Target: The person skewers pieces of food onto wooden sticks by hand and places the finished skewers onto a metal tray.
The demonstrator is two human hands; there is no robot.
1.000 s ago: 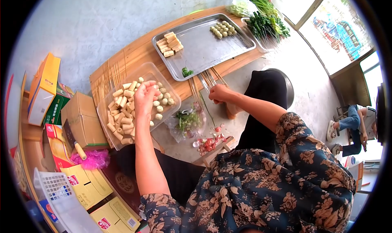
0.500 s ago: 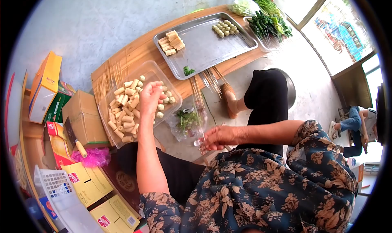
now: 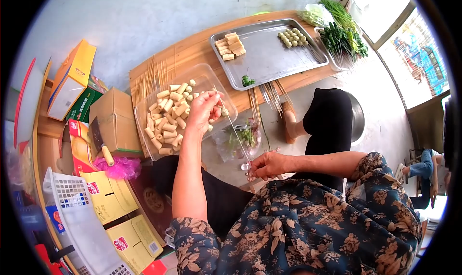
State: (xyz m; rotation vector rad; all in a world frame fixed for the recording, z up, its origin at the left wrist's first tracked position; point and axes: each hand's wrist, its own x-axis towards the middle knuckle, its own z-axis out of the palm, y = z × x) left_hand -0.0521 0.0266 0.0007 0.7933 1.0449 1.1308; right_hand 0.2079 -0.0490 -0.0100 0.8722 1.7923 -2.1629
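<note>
A thin skewer [image 3: 236, 132] slants between my two hands. My left hand [image 3: 204, 110] is closed around its upper part, above the right side of a clear plastic tub [image 3: 219, 82]. Lower down, my right hand [image 3: 270, 165] pinches the other end. A small whitish round thing [image 3: 245, 166] shows beside its fingertips; its kind is unclear. The tub holds many tan cylindrical pieces [image 3: 168, 116] and pale greenish balls [image 3: 192, 82], some of them hidden by my left hand. A clear bag of leafy greens [image 3: 246, 137] lies below the table edge, behind the skewer.
A metal tray [image 3: 269, 65] on the wooden table [image 3: 192, 53] carries stacked tan pieces, greenish balls and a green bit. Loose skewers [image 3: 149, 80] lie at the table's left end. Greens [image 3: 339, 39] stand far right. Cartons [image 3: 115, 121] and a white basket [image 3: 72, 217] are left.
My left hand has come from beside the balls to the skewer's upper part and closed on it. My right hand keeps its pinch. The whole view has shifted somewhat.
</note>
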